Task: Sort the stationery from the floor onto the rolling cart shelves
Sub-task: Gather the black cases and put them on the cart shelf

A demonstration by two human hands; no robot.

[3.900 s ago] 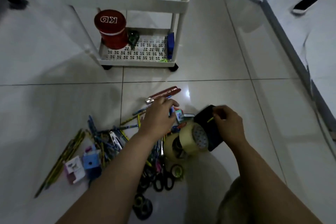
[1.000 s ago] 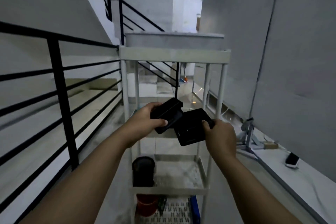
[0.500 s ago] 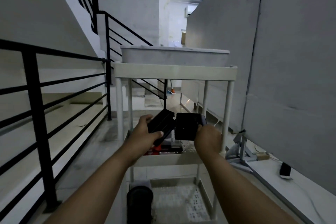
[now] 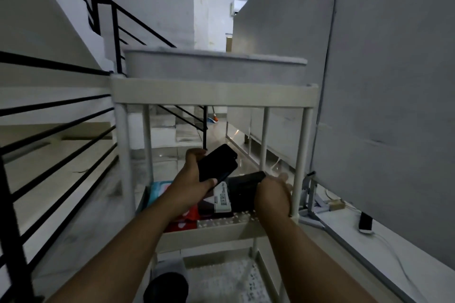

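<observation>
The white rolling cart [image 4: 214, 96] stands right in front of me. My left hand [image 4: 192, 179] grips a flat black case [image 4: 218, 162], tilted, above the cart's middle shelf [image 4: 209, 231]. A second flat black case [image 4: 242, 188] lies low on that shelf at the right. My right hand [image 4: 270, 198] is against its near edge with the fingers loosely spread. On the same shelf are a white box [image 4: 222, 198] with print, a red item [image 4: 189, 215] and a blue and pink packet [image 4: 160, 187].
A black cylinder [image 4: 166, 288] stands on the lower shelf. Black stair railings [image 4: 56, 135] run along the left. A grey wall panel [image 4: 384, 106] rises at the right, with a phone [image 4: 365, 222] and a metal stand [image 4: 310, 194] on the ledge below it.
Both hands have gone forward and down into the middle shelf. The right hand's black case has dropped from upright in the grip to lying on the shelf, and those fingers have spread.
</observation>
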